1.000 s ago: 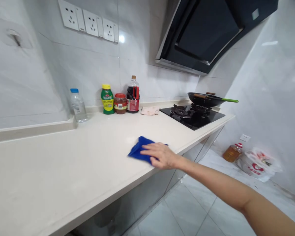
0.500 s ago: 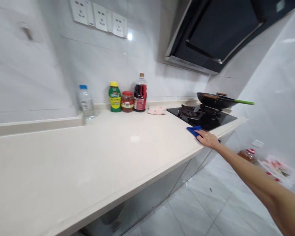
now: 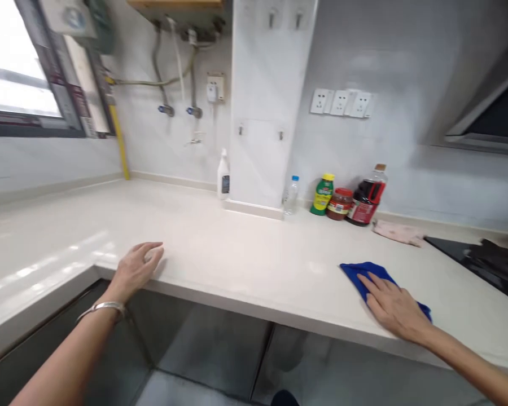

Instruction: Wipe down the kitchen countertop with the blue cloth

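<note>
My right hand [image 3: 393, 307] holds a blue cloth [image 3: 366, 273] down against the pale countertop [image 3: 254, 265], its fingers laid over the fabric and pressing it. The cloth spreads out beyond the fingertips and under the palm, close to the counter's front edge. Over on the left, my left hand [image 3: 136, 268] is at the counter edge near the inside corner. Nothing is in it; thumb and forefinger curve forward with a small gap between them, and the other fingers are mostly hidden. A silver bangle [image 3: 104, 307] circles that wrist.
Along the wall stand a white spray bottle [image 3: 223, 177], a clear bottle [image 3: 291, 197], a green bottle [image 3: 322, 194], a red-lidded jar [image 3: 339, 206] and a dark sauce bottle [image 3: 364, 203]. A pink cloth [image 3: 398, 232] lies beside the black stove [image 3: 457, 251]. The range hood [image 3: 491, 121] juts out above.
My view has swung left. My right hand has brought the blue cloth from the stove's front corner leftward along the counter. My left hand has come into view; the wok has left it.
</note>
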`<state>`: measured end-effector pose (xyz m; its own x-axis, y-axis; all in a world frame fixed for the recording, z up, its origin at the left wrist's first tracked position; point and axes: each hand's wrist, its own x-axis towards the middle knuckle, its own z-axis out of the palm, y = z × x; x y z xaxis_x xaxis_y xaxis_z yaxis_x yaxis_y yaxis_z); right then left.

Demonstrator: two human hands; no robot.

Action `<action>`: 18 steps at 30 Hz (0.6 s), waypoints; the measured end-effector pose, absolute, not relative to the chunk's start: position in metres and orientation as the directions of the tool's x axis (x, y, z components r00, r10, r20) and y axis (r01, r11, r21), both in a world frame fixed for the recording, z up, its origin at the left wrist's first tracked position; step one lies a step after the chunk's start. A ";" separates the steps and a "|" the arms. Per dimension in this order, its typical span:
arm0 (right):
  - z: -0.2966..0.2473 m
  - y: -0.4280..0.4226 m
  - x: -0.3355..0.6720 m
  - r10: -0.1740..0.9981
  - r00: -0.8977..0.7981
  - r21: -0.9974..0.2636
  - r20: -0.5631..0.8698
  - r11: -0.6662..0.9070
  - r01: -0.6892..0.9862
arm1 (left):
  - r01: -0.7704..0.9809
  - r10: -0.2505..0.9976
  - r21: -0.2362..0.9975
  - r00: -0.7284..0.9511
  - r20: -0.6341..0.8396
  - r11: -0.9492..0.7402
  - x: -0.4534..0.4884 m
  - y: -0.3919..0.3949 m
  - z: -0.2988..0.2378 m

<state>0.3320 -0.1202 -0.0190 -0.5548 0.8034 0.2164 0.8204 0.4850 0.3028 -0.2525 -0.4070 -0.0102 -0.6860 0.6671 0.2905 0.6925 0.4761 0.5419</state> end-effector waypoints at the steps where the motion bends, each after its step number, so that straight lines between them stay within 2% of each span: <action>1: -0.018 -0.131 0.303 0.761 -0.612 0.291 0.215 0.548 0.784 | 0.665 0.638 0.544 -0.718 0.278 0.511 -0.259 -0.422 -0.007; 3: -0.016 -0.152 0.247 0.681 -0.706 0.263 0.196 0.657 0.707 | 0.608 0.572 0.505 -0.782 0.247 0.613 -0.275 -0.461 -0.002; 7: -0.012 -0.193 0.145 0.545 -0.828 0.212 0.130 0.800 0.561 | 0.602 0.590 0.188 -0.799 0.120 0.776 -0.304 -0.565 -0.001; 9: -0.011 -0.212 0.097 0.485 -0.868 0.183 0.109 0.848 0.497 | 0.603 0.604 0.099 -0.797 0.026 0.792 -0.309 -0.611 -0.003; 13: -0.009 -0.248 0.008 0.368 -0.926 0.122 0.089 0.918 0.377 | 0.546 0.549 0.089 -0.835 -0.022 0.833 -0.298 -0.668 -0.009; 18: -0.008 -0.283 -0.086 0.296 -0.955 0.089 0.025 0.951 0.297 | 0.421 0.428 0.161 -0.903 -0.012 0.893 -0.276 -0.683 -0.018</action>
<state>-0.0862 -0.2825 -0.0080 -0.9549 0.2959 0.0246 0.2969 0.9507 0.0894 -0.2758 -0.6830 -0.0176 -0.9035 0.4284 -0.0123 0.4211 0.8926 0.1609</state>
